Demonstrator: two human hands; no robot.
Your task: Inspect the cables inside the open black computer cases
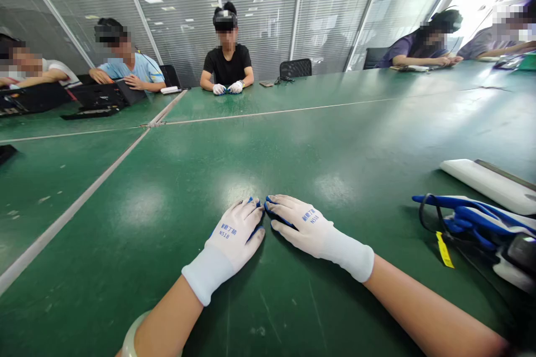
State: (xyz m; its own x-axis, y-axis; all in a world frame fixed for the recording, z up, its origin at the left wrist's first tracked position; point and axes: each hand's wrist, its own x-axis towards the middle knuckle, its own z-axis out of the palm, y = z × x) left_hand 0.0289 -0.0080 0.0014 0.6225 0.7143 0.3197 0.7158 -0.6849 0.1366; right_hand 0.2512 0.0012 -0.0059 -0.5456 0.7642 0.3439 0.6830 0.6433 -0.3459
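Both my hands wear white gloves with blue fingertips and rest palm down on the green table [293, 139]. My left hand [234, 231] lies flat with its fingers stretched forward. My right hand [299, 222] lies beside it, fingers extended toward the left. The fingertips of the two hands touch at the middle. Nothing is held in either hand. A pale bangle [133, 337] sits on my left wrist.
To my right lie a spare pair of blue-and-white gloves [481, 223] with a black cable and yellow tag [444, 250], and a white flat device [489, 181]. Several people sit along the far edge; one in black [227, 61] wears similar gloves. Black laptops [100, 97] lie at the far left.
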